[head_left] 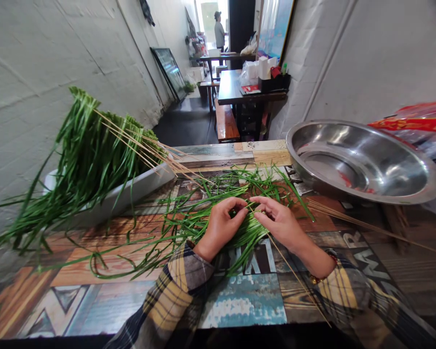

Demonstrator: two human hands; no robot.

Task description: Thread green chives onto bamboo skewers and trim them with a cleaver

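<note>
My left hand (221, 224) rests on a loose heap of green chive leaves (189, 220) on the patterned table, its fingers curled and pinching a few leaves. My right hand (278, 219) meets it fingertip to fingertip and pinches a thin bamboo skewer (294, 276), which runs back toward my right sleeve. A white tray (138, 186) at the left holds a big pile of skewered chives (90, 155) with several skewer ends sticking out toward the middle.
A large steel basin (363, 162) stands at the right, with a red plastic bag (421, 121) behind it. Loose skewers (349, 218) lie beside the basin. Beyond the table are benches, dark tables and a person (219, 29) standing far back.
</note>
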